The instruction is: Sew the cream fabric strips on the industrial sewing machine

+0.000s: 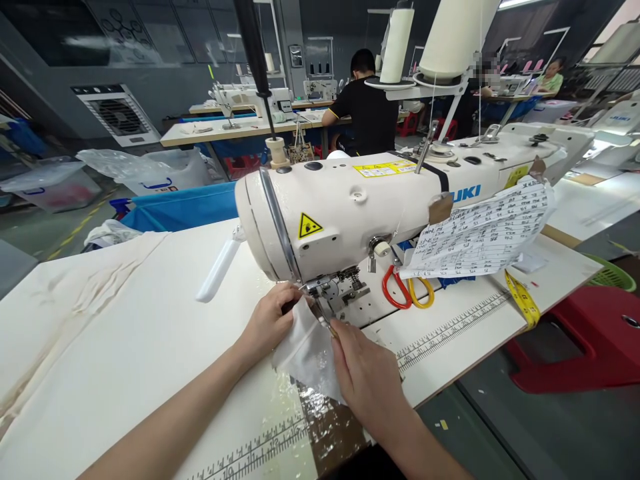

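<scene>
My left hand (273,320) is closed, pinching a piece of thin white cloth (305,350) at its upper left edge, close to the front of the sewing machine (345,213). The cloth hangs down between my two hands over the table edge plate. On its right side, my right hand (373,373) is closed with thumb and forefinger around a slim metal tool (325,320), whose kind is partly hidden. The tool points up toward the stitching area (335,287) under the machine head. Exactly where its tip touches is too small to tell.
Red-handled scissors (397,288) lie right of the stitching area, with a yellow handle (421,292) beside them. A handwritten sheet (480,230) hangs on the machine. Cream fabric (75,300) covers the table's left. A yellow tape measure (523,300) drapes over the right edge, near a red stool (590,340).
</scene>
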